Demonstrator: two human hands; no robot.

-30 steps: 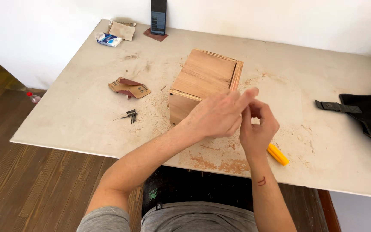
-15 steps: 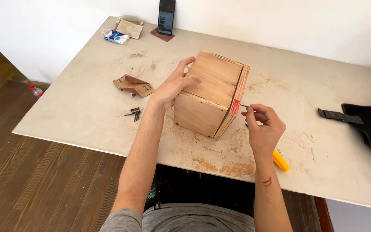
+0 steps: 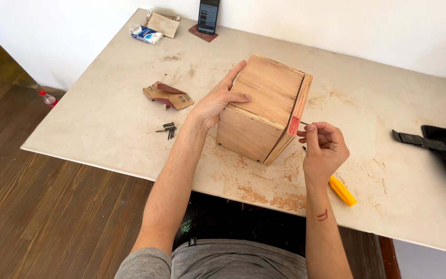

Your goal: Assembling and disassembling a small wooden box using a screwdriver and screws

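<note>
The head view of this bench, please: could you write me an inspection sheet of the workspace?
Surface: pale worktable, scuffed, with brownish dust patches near the front edge.
Job's things: square plywood box; thin dark nail beside its red-marked edge.
Clutter: small pile of dark nails, torn brown sandpaper, yellow tool, upright phone, black strap.
Hands: left hand flat against the box; right hand pinching the nail in its fingers.
Cables: nothing seen.
Surroundings: white wall, dark wooden floor, small bottle.

Single head view, steeply down, near the table (image 3: 104, 129)
</note>
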